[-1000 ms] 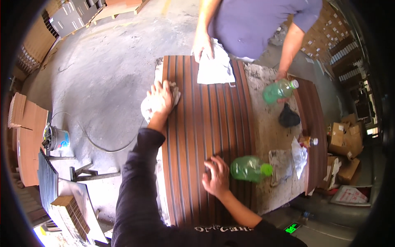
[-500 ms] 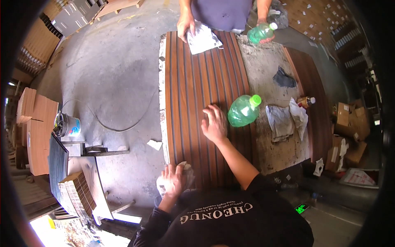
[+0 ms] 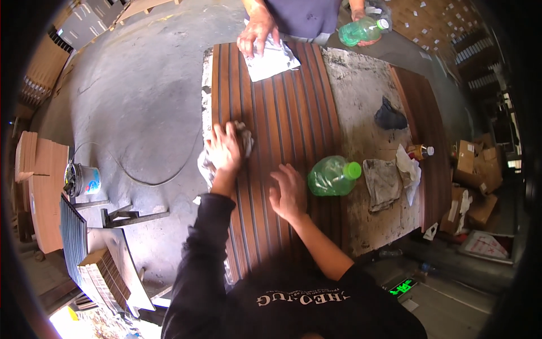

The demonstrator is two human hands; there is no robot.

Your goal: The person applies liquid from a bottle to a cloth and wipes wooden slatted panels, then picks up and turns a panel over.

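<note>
A brown panel with dark grooves (image 3: 271,141) lies lengthwise in front of me. My left hand (image 3: 224,149) presses a pale rag (image 3: 246,139) onto its left edge, with part of the cloth hanging over the side. My right hand (image 3: 289,193) rests on the panel, fingers apart and holding nothing. Just right of it stands a green plastic bottle with a green cap (image 3: 333,176), apart from the hand. Across the panel, a co-worker's hand (image 3: 257,35) pushes a white cloth (image 3: 272,61) on the far end; the co-worker's other hand holds a green bottle with a white cap (image 3: 361,31).
Right of the panel, the stained worktable (image 3: 361,85) carries a dark cloth (image 3: 390,115), a grey rag (image 3: 381,184), a white cloth (image 3: 409,169) and a small brown bottle (image 3: 420,151). Another brown panel (image 3: 432,186) lies beyond. A bucket (image 3: 84,179) stands on the floor at left.
My left hand has slid the rag forward along the panel's left edge. My right hand stays on the panel. The co-worker's hand and white cloth have shifted slightly left.
</note>
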